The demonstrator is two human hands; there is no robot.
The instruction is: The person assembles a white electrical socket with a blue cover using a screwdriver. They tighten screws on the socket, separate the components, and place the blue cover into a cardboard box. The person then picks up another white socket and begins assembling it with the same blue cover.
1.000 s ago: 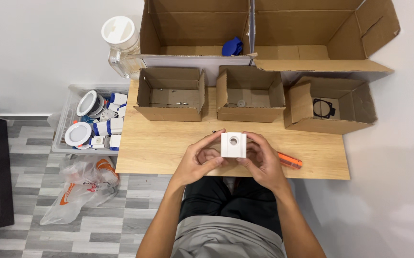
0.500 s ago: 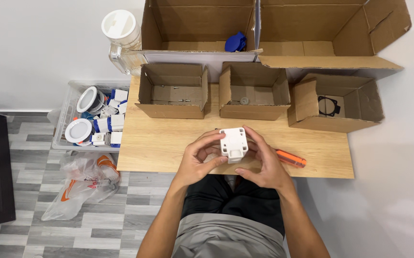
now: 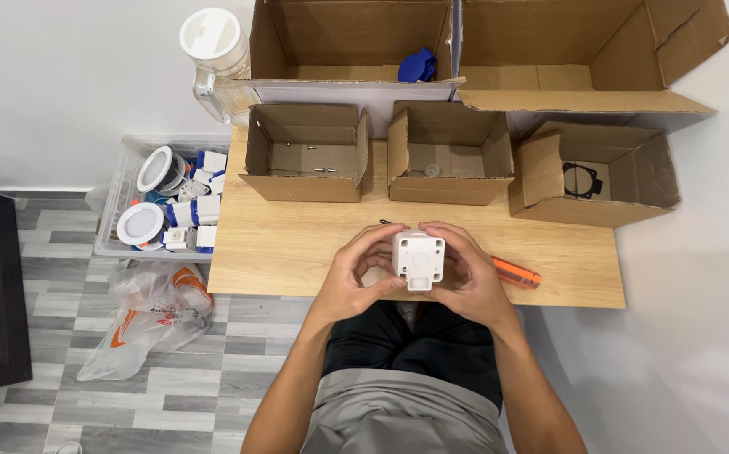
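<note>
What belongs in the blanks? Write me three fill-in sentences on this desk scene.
1. Both the left hand and right hand hold a small square plastic block coloured ____.
2. The orange-handled screwdriver lies on the wooden table beside the ____ hand.
3. The blue object sits inside a large ____ box.

Missing words: white; right; cardboard
</note>
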